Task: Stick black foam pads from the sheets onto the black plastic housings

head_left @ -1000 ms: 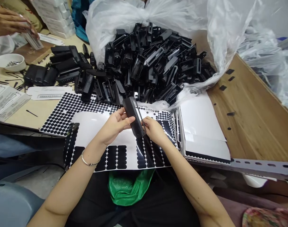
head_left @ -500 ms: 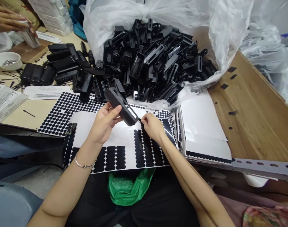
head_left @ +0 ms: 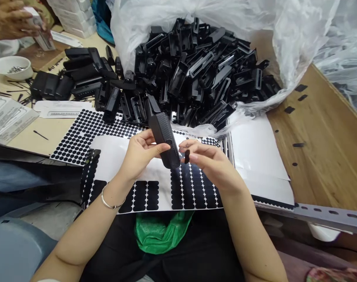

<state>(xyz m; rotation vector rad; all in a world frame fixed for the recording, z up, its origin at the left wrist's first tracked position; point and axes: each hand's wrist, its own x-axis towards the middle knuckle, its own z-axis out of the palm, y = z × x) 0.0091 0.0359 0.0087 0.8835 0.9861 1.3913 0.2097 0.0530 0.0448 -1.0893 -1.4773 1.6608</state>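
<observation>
My left hand [head_left: 140,153] grips a long black plastic casing [head_left: 163,135] with a carbon-weave texture, tilted with its far end up and to the left. My right hand [head_left: 209,162] is just right of the casing's near end and pinches a small black oval sticker [head_left: 187,156] between thumb and forefinger. Both hands hover over a white sticker sheet [head_left: 122,156] with rows of black oval pads, lying across my lap and the table edge.
A big heap of black casings [head_left: 196,66] spills from a clear plastic bag [head_left: 296,43] behind the sheet. More casings [head_left: 78,76] lie at left. A dotted sticker sheet [head_left: 78,133], white sheets [head_left: 255,149], a white bowl [head_left: 11,68] and another person's hands [head_left: 11,21] are around.
My left hand turned the casing from lying flat leftward to a steeper tilt. My right hand lifted off the sheet with a black sticker pinched in its fingers.
</observation>
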